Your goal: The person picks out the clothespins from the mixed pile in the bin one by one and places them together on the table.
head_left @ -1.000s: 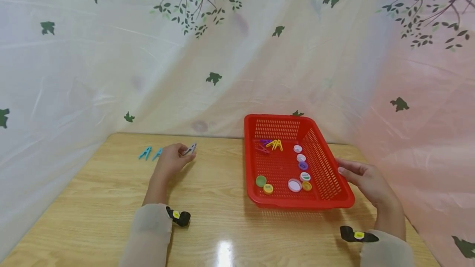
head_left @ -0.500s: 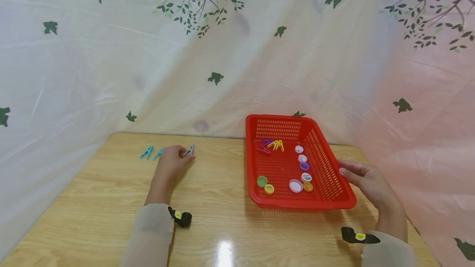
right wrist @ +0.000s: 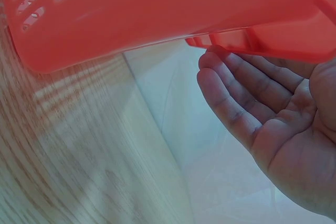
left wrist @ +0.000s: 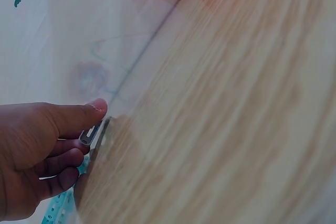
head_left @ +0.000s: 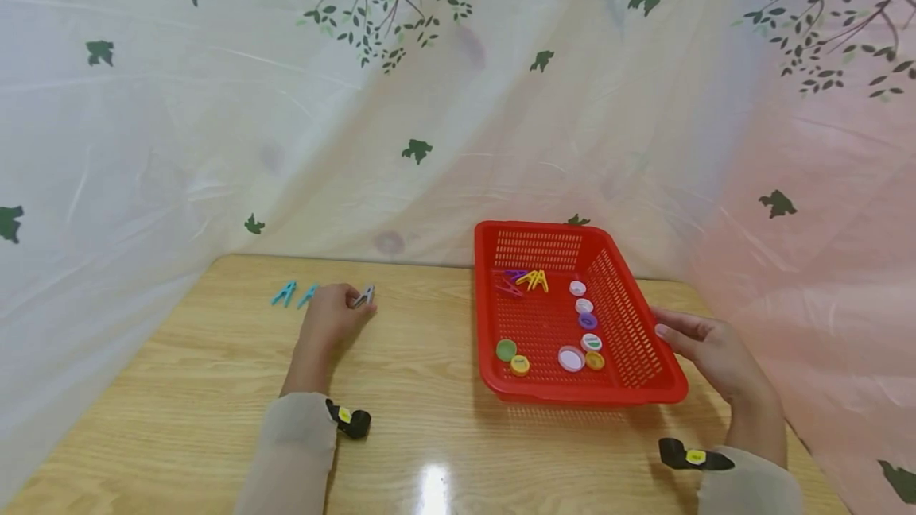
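Note:
My left hand pinches a grey clothespin between thumb and fingers, low over the table's far left part. The same clothespin shows partly in the left wrist view, below the thumb tip. Two light-blue clothespins lie just left of that hand, one partly hidden by it. My right hand holds the right rim of a red plastic basket, its fingers under the rim in the right wrist view. Inside the basket, yellow clothespins lie with purple and pink ones at the back left.
Several bottle caps lie in the basket: a green cap and a yellow one at the front left, white, purple and yellow ones along the right. Behind the wooden table hangs a pale curtain with leaf prints.
The grey clothespin has dropped slightly and turned a little in my left hand. My right hand and the basket hold their places; the head view has shifted slightly.

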Demonstrator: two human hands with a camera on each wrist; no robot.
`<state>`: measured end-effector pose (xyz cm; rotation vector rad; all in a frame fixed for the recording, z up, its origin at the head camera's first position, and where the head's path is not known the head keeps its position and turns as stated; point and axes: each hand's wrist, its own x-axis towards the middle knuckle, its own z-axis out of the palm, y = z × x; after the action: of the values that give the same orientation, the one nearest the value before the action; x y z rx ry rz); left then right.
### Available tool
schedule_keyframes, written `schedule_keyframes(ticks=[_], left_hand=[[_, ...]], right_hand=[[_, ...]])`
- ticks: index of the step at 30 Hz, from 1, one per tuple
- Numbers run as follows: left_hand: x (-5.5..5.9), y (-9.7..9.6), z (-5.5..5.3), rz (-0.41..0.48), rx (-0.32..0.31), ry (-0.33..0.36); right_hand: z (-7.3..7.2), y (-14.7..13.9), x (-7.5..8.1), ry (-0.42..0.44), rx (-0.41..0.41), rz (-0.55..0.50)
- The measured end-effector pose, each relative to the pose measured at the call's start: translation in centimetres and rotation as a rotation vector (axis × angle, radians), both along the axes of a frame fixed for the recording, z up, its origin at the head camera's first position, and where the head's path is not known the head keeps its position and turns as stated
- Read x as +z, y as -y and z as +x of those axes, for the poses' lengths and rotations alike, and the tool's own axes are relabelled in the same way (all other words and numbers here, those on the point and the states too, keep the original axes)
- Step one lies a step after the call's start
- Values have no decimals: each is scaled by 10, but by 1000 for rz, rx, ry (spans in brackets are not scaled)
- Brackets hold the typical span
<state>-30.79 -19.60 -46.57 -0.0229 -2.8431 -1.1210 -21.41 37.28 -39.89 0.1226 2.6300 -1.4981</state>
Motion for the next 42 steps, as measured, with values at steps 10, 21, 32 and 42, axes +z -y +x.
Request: schedule_keyframes(ticks=[10, 21, 32, 42], left_hand=[[2, 1, 1, -4, -13, 1], [2, 2, 3, 1, -23, -9], [0, 4, 2, -24, -25, -52], [0, 4, 1, -30, -16, -64]], right_hand=[[1, 2, 3, -1, 1, 4], [0, -1, 1, -1, 5, 1], [-2, -3, 0, -20, 20, 17], [-2, -3, 0, -44, 37, 41]])
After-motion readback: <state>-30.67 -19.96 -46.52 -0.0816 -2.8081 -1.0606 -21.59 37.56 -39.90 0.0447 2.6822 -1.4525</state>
